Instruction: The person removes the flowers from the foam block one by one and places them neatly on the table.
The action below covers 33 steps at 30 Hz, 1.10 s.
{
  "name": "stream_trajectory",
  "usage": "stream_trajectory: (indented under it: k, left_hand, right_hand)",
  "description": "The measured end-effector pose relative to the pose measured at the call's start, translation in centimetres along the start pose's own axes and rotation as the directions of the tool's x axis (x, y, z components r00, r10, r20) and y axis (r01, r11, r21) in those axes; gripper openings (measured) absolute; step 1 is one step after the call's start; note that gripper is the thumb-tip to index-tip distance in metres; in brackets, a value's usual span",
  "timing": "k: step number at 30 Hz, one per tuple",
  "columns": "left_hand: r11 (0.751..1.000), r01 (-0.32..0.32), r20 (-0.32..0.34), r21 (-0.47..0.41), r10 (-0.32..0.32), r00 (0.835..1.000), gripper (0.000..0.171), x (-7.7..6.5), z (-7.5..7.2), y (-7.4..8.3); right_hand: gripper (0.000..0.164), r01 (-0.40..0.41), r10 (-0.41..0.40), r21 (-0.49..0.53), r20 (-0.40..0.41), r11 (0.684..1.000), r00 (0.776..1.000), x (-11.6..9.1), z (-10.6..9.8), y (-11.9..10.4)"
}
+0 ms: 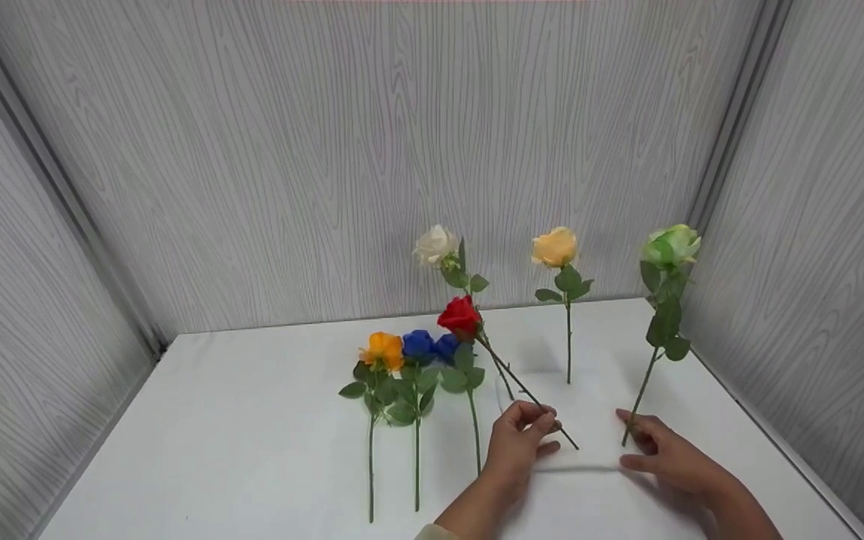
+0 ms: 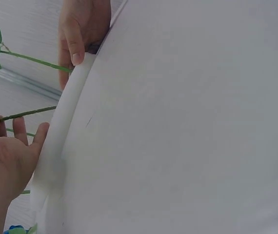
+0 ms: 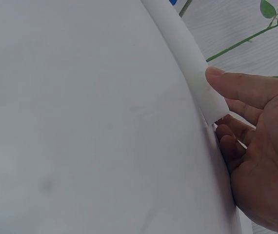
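Note:
My left hand (image 1: 514, 446) pinches the stem of a red rose (image 1: 460, 316) between thumb and fingers. The bloom leans up to the left, and the stem's lower end overlaps a flat white slab (image 1: 595, 429) in the head view. With thumb at the front and fingers behind, my right hand (image 1: 678, 459) grips the slab's right end. Beside those fingers a green rose (image 1: 670, 246) stands on the slab, tilted right. A peach rose (image 1: 555, 247) rises upright at its back. The white rose (image 1: 436, 246) leans left from the slab's left side.
Left of the slab, an orange rose (image 1: 383, 351) and two blue roses (image 1: 418, 343) lie on the white table (image 1: 252, 435), stems toward me. Grey wood-grain panels (image 1: 327, 165) enclose the table at the back and both sides.

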<state>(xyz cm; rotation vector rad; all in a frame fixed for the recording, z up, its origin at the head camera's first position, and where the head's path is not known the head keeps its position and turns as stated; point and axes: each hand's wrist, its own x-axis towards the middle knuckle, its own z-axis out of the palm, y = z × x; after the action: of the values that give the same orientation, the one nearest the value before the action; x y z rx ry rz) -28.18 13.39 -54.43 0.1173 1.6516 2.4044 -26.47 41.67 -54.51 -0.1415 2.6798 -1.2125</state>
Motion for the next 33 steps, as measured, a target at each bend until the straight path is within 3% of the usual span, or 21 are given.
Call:
stream_trajectory:
  k: [5,10,22,33]
  left_hand:
    - [0.999,0.029,-0.017,-0.04,-0.029,0.999,0.016,-0.3,-0.3,0.3]
    - [0.999,0.014,-0.016,-0.043,-0.015,1.0,0.02,-0.6,-0.4,0.9]
    - [0.994,-0.033,0.043,0.1,0.028,0.999,0.013,-1.4,-1.2,3.0]
    - [0.987,-0.059,0.059,0.15,0.051,0.997,0.017,-1.7,-2.1,4.0]
  right_hand:
    - [0.092,-0.016,0.016,0.013,0.018,1.0,1.0,0.1,0.0,0.1]
    - [0.091,-0.001,0.001,0.008,0.025,1.0,1.0,0.2,-0.3,0.1]
    - [0.088,0.023,-0.023,0.004,0.021,1.0,1.0,0.2,-0.3,0.1]
    - [0.089,0.006,-0.006,-0.003,0.026,1.0,1.0,0.1,-0.2,-0.1]
